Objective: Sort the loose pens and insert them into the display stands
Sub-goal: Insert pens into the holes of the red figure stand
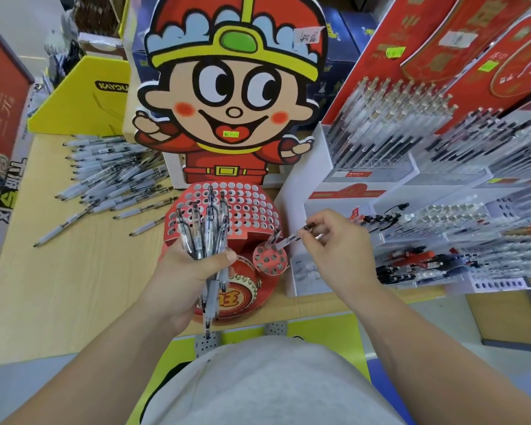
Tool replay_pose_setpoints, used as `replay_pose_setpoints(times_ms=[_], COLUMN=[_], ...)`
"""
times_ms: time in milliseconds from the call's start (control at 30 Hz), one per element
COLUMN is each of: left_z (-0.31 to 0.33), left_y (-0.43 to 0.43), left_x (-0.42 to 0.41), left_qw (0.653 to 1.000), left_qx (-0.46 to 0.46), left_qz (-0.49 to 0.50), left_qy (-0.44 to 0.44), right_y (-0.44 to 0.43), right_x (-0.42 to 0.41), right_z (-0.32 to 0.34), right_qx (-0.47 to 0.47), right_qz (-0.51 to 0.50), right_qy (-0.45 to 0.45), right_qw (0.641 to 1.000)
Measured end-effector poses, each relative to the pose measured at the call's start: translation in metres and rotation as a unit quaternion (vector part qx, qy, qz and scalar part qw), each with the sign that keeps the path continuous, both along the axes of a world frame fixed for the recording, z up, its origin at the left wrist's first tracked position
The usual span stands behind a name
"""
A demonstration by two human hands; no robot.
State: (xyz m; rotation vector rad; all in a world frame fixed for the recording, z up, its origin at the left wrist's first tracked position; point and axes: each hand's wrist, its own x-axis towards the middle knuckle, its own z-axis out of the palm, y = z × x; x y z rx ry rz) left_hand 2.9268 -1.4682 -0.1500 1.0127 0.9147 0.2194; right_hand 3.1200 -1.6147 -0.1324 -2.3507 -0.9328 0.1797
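By my judgement the task is barely begun. The red stand (pixel 252 207) shows nearly all its holes bare, and a heap of loose pens (pixel 114 179) lies far left on the bench (pixel 74 286). The left grip (pixel 192 271) is clamped on a bundle of pens (pixel 203 237). The right grip (pixel 334 246) pinches a single pen (pixel 292 239) just over the small round holder (pixel 270 260).

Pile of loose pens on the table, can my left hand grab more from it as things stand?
Probably not well. The left hand grips a bundle of pens, so its fingers are taken. The way across the table to the pile of loose pens looks free, though.
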Motion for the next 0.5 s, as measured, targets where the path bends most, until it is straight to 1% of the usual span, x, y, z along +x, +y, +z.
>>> replay_pose_setpoints(times_ms=[133,500], left_z=[0.000,0.002], left_y=[0.000,0.000], left_x=[0.003,0.002], left_qw=[1.000,1.000], left_qx=[-0.009,-0.012], left_qz=[0.000,0.001], left_qy=[-0.004,-0.005], right_y=[0.001,0.017], right_x=[-0.002,-0.009], right_z=[-0.003,-0.017], right_qx=[-0.020,-0.067], right_qz=[0.013,0.039], right_qy=[-0.008,0.033], right_qw=[1.000,0.996])
